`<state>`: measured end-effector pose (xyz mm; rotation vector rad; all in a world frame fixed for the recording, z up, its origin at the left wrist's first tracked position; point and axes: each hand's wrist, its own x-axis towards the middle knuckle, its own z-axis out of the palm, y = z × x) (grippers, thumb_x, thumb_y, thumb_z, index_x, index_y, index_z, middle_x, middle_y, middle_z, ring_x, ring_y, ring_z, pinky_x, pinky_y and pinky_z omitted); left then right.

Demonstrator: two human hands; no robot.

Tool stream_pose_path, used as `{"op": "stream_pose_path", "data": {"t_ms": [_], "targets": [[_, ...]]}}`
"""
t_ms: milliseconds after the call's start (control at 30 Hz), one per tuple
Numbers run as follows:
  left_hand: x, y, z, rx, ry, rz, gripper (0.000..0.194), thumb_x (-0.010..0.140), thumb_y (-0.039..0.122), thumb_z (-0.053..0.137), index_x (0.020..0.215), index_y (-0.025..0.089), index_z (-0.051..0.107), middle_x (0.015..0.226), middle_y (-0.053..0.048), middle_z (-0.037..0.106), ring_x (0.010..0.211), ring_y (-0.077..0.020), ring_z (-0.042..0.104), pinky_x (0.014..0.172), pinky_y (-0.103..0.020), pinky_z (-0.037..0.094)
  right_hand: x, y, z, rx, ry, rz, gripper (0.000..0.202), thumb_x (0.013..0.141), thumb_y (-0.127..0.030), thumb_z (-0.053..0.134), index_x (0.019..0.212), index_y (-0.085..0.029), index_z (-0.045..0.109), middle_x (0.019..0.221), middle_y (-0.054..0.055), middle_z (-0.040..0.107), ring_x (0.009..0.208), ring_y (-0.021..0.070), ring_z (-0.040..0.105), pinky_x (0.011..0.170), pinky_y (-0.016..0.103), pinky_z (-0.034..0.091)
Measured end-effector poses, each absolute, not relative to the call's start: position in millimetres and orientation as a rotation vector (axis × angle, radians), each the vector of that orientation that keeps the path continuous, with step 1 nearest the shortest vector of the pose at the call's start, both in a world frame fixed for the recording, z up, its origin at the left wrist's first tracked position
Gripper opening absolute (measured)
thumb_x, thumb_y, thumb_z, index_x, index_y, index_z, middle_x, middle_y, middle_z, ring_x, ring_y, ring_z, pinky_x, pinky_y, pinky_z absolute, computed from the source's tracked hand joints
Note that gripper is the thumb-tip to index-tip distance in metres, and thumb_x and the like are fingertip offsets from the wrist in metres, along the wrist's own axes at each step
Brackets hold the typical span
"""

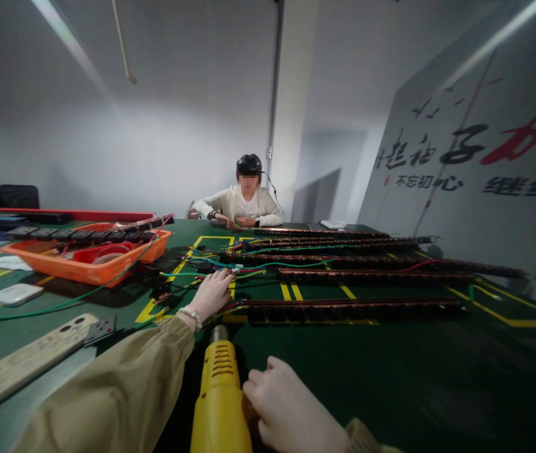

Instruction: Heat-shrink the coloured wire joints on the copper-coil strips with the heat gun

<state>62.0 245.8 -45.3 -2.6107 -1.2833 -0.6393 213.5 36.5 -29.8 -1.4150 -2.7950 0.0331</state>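
Observation:
My left hand (212, 293), with a beaded bracelet at the wrist, reaches over the table. Its fingers are closed on thin coloured wires (251, 274) at the left ends of the long dark strips; the exact grip is partly hidden. A yellow heat gun (221, 390) points away from me at the bottom middle, its metal nozzle just below my left wrist. Curled against the gun's right side is my right hand (291, 406), closed around what seems to be its handle, which is mostly hidden. The nearest long dark strip (353, 307) lies beyond the nozzle.
Several more dark strips (376, 277) lie across the green table (390, 371). An orange basket (121, 270) holding parts stands at left, beside a white flat box (15, 294). A power strip (27, 362) lies nearer. Across the table sits a person (244, 204), hands on wires.

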Motion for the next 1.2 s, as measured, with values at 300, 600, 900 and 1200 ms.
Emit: {"op": "stream_pose_path", "data": {"t_ms": [300, 600, 900, 1200], "targets": [[-2.0, 264.7, -28.3, -2.673, -1.236, -0.507, 0.034, 0.083, 0.025, 0.04, 0.112, 0.022, 0.058, 0.111, -0.008, 0.057, 0.104, -0.021, 0.053, 0.093, -0.034, 0.04, 212.7, 37.6, -24.4, -1.456, -2.769, 0.23, 0.026, 0.072, -0.01, 0.046, 0.091, -0.014, 0.063, 0.09, 0.007, 0.065, 0.083, 0.0198, 0.059, 0.092, 0.041, 0.035], [-144.1, 269.7, -7.0, -2.703, -1.675, -0.436, 0.04, 0.074, 0.045, 0.043, 0.095, 0.021, 0.066, 0.098, -0.007, 0.065, 0.092, -0.0219, 0.059, 0.086, -0.03, 0.045, 212.9, 36.5, -23.2, -1.469, -2.722, 0.268, 0.026, 0.071, -0.006, 0.046, 0.088, -0.015, 0.064, 0.089, 0.005, 0.064, 0.082, 0.0174, 0.058, 0.091, 0.038, 0.035], [-175.0, 228.8, -24.0, -2.726, -2.076, -0.228, 0.062, 0.073, 0.064, 0.036, 0.098, 0.015, 0.064, 0.102, -0.009, 0.065, 0.094, -0.0231, 0.059, 0.086, -0.031, 0.045, 215.0, 36.8, -23.9, -1.456, -2.676, 0.258, 0.025, 0.071, -0.004, 0.044, 0.082, -0.017, 0.062, 0.084, 0.002, 0.062, 0.075, 0.0148, 0.055, 0.082, 0.033, 0.036], [-118.2, 228.5, -8.2, -2.901, -1.797, -0.495, 0.047, 0.078, 0.057, 0.042, 0.091, 0.018, 0.064, 0.077, -0.002, 0.064, 0.07, -0.0149, 0.057, 0.063, -0.022, 0.045, 213.6, 36.9, -23.5, -1.479, -2.691, 0.266, 0.025, 0.069, -0.005, 0.045, 0.083, -0.016, 0.062, 0.085, 0.003, 0.063, 0.077, 0.0155, 0.056, 0.086, 0.035, 0.035]]}}
